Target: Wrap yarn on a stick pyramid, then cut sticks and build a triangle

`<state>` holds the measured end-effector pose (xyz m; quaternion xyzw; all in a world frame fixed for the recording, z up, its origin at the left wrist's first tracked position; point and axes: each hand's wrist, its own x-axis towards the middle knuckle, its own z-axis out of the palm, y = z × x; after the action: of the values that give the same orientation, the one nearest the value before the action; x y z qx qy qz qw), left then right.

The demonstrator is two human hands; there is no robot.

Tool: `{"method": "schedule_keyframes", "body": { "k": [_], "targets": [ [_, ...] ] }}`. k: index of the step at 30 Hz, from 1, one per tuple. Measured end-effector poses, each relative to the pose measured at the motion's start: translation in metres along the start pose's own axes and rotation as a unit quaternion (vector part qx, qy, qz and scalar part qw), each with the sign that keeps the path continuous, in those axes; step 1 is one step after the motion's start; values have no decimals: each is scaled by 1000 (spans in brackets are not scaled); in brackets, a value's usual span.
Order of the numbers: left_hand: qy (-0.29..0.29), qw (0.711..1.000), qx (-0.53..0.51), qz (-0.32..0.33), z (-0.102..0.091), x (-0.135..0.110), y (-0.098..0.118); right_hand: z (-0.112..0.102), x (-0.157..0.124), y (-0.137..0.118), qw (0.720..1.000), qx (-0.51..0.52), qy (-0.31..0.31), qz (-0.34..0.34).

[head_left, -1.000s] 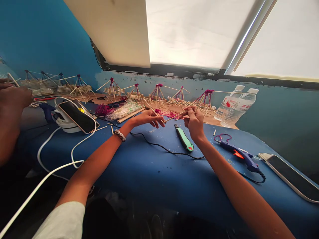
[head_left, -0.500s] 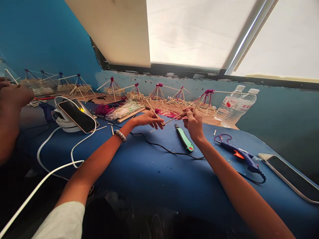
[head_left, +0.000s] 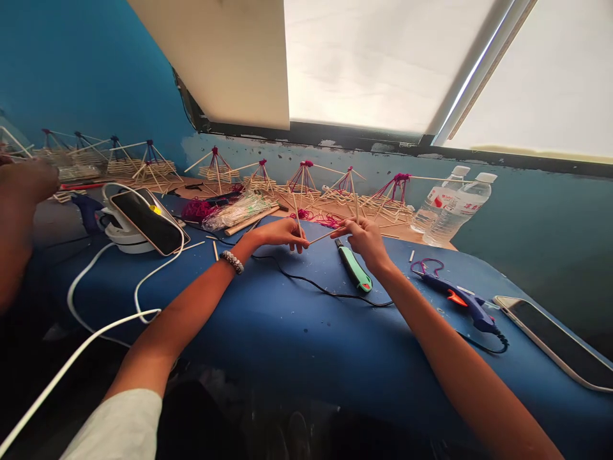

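My left hand point(head_left: 280, 234) and my right hand point(head_left: 364, 240) hold thin wooden sticks above the blue-covered table point(head_left: 268, 332). An upright stick point(head_left: 297, 217) rises from my left fingers, and another point(head_left: 355, 203) stands up from my right fingers. A slanted stick point(head_left: 323, 237) spans the gap between my hands. Just below my right hand lies a mint-green utility knife point(head_left: 353, 269), not touching it. A black cord point(head_left: 306, 286) runs under both hands.
Several stick pyramids with magenta yarn tops point(head_left: 301, 185) line the wall. A blue glue gun point(head_left: 462, 301), a phone point(head_left: 555, 342) and water bottles point(head_left: 447, 206) stand right. Left are a phone on a white stand point(head_left: 148, 222), a bag of sticks point(head_left: 238, 212) and a co-worker's hand point(head_left: 23, 182).
My hands have come closer together and lower, and the sticks now stand more upright. The co-worker's hand has moved slightly left.
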<state>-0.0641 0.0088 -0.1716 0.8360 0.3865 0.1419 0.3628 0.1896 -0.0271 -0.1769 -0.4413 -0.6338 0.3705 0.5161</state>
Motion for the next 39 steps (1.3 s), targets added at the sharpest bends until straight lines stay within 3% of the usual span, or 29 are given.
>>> {"method": "schedule_keyframes", "body": {
  "k": [4,14,27,39],
  "targets": [
    [-19,996,77,-34,-4,-3,-2,-3,3,3,997,-67,-36,21],
    [25,957,286,-48,-2,-11,26,-3,-1,5,950,-283,-35,-124],
    [45,944,324,-43,2,-9,26,-6,1,11,924,-347,-29,-159],
    [33,928,370,9,24,-4,47,-13,-2,0,917,-341,-28,-206]
  ]
}}
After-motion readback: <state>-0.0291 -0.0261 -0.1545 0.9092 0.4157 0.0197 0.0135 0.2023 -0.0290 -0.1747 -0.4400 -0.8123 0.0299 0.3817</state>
